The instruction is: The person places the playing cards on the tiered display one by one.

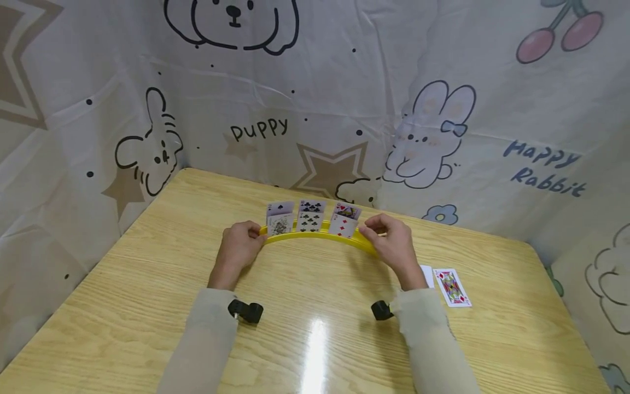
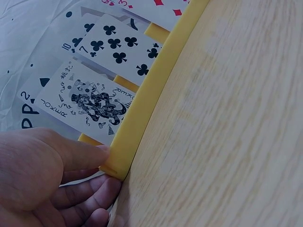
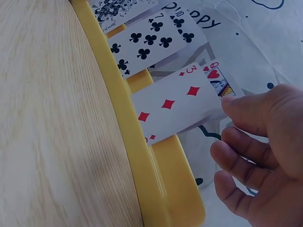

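A curved yellow card holder (image 1: 315, 236) stands on the table with playing cards upright in two rows. Its front row has a joker (image 2: 97, 101), a seven of clubs (image 3: 149, 42) and a three of diamonds (image 3: 173, 104). Behind them rise a two of spades (image 1: 280, 207), a ten of clubs (image 1: 312, 205) and a queen of hearts (image 3: 220, 85). My left hand (image 1: 239, 246) grips the holder's left end between thumb and fingers. At the right end, my right hand (image 1: 391, 241) has loosely bent fingers, its thumb tip overlapping the queen's edge in the right wrist view.
On the table to the right lies a face-up picture card of diamonds (image 1: 451, 287). Beside it a white card (image 1: 427, 275) is partly covered by my right wrist. A printed cloth (image 1: 334, 98) hangs behind the wooden table (image 1: 295, 290).
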The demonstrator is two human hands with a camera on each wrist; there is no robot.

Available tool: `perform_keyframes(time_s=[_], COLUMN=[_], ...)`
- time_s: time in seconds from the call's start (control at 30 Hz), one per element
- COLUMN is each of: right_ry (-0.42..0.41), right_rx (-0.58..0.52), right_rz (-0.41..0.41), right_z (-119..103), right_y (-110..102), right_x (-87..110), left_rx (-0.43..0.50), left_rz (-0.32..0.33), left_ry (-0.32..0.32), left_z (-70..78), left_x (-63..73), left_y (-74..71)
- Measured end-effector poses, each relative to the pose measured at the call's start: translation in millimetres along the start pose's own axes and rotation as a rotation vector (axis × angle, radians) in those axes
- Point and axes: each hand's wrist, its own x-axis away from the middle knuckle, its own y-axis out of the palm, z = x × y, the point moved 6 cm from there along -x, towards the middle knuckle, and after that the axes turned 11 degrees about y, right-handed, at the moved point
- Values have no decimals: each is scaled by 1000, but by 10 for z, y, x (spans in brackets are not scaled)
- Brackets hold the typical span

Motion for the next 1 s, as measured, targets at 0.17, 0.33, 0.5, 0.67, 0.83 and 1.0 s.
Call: perform_keyframes(time_s=[0.17,0.33,0.5,0.67,0.83,1.0], right_ry=[-11,4,23,28,26,66], right_rx=[3,22,46,61,87,110], right_rz=[13,1,-23,-33,-33,-52], right_z=[27,75,139,225,302,383], right_y=[-59,-112,-154,-204,-274,-320], right_x=[32,62,84,111,151,190], left_rx=[-4,1,7,6,7,9], left_rz=[6,13,8,3,2,3], left_ry=[9,2,-1,4,8,4], left_z=[11,-1,-8,8,14,19], left_x=[-8,-13,-9,-4,-3,7], left_y=[-21,-23,-13,-11,-11,-4])
